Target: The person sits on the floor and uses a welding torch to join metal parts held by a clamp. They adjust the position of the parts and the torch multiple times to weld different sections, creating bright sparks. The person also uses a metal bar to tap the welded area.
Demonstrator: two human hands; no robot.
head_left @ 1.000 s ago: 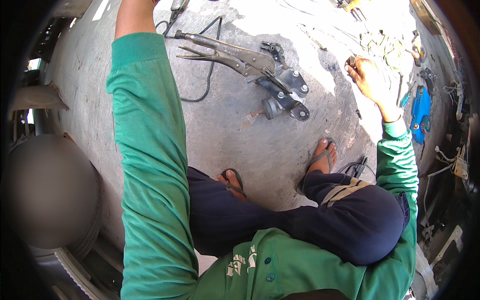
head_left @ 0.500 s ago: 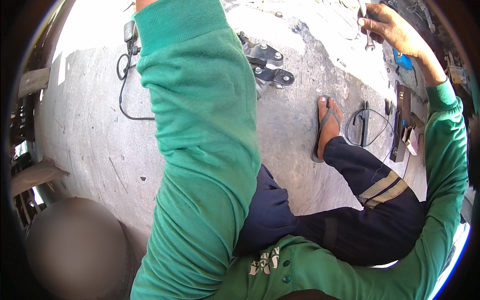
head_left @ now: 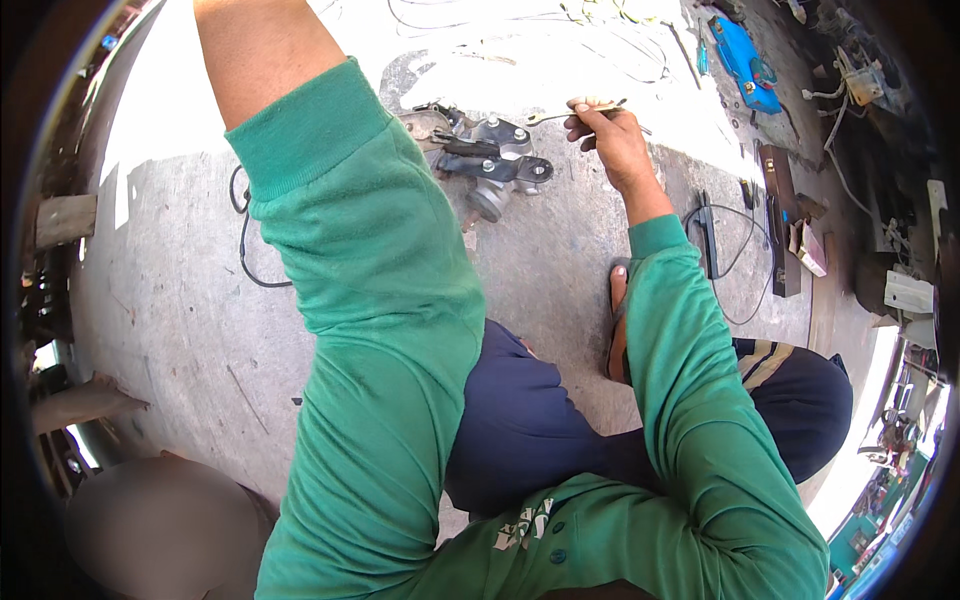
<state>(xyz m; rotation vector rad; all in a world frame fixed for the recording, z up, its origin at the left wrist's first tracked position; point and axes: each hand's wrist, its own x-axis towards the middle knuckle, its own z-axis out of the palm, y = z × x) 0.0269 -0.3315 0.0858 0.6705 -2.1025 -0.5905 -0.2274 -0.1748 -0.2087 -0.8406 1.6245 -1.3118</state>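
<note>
My right hand (head_left: 612, 140) is closed round a metal wrench (head_left: 552, 116), with fingers and thumb pinching its shaft. The wrench's jaw end points left, close to a bolted metal assembly (head_left: 495, 168) on the concrete floor; I cannot tell whether they touch. That assembly has dark and silver plates, shiny bolts and a round grey part underneath. My left forearm (head_left: 268, 55), in a green sleeve, reaches out past the top edge, so the left hand and anything in it are out of sight. This arm also hides part of the floor.
A long brown case (head_left: 783, 225) lies to the right, beside a black tool with a cable (head_left: 708, 235). Farther up sits a blue case (head_left: 742, 65). Another black cable (head_left: 245, 245) runs left of my arm. My sandalled foot (head_left: 618, 320) rests near the middle.
My right hand has come left and down with the wrench, from the far right to beside the metal assembly. The view has shifted, and more of my left forearm shows.
</note>
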